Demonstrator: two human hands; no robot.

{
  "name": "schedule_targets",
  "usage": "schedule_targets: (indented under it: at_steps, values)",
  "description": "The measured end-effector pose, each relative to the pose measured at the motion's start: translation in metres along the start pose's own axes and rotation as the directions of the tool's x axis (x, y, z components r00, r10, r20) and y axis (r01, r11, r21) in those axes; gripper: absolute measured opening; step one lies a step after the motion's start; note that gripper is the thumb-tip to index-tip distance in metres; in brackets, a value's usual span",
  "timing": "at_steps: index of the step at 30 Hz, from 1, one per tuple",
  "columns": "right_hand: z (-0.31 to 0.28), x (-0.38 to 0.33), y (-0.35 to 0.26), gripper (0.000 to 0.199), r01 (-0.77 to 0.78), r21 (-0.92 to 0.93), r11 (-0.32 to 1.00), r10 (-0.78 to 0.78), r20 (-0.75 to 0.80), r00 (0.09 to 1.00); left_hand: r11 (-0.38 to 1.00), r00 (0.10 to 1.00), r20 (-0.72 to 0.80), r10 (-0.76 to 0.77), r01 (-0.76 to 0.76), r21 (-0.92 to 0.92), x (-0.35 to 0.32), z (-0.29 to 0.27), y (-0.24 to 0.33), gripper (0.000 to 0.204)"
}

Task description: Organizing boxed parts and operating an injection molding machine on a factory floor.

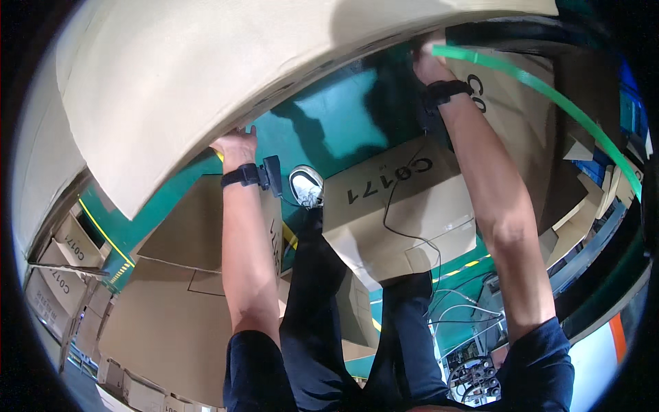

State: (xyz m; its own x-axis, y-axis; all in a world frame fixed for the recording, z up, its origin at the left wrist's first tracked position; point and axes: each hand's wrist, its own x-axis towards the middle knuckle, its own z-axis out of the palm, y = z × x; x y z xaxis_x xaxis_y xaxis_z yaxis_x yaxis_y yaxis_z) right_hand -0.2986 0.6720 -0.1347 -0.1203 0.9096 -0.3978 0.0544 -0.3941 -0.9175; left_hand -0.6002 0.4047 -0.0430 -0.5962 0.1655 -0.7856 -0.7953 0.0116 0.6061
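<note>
A large pale cardboard piece fills the upper left, raised close in front of me. My left hand grips its lower edge; the thumb shows, while the other fingers are mostly hidden by the board. Farther up, my right hand is at the same piece's edge, closed, its fingertips out of sight. A green plastic strap curves from beside that hand toward the right. Each wrist carries a black band. Between my arms stands a printed cardboard box, with a thin black cable across it.
Brown cardboard lies at lower left, beside my left leg. Another printed box stands beyond my right forearm. Cables and a metal machine part are at lower right. The green floor carries yellow lines.
</note>
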Motion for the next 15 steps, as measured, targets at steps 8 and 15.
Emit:
schedule_targets:
  at_steps: [8,15]
  values:
    - [-0.028,-0.028,-0.045,0.048,-0.040,-0.152,0.988,0.038,-0.017,0.999,0.993,0.996,0.074,0.058,-0.049,-0.110,-0.029,0.004,-0.004,0.061]
    - [0.003,-0.040,-0.063,0.052,-0.094,0.082,0.992,0.088,0.070,0.994,0.968,0.981,0.119,0.154,-0.125,-0.216,-0.030,0.000,-0.011,0.057]
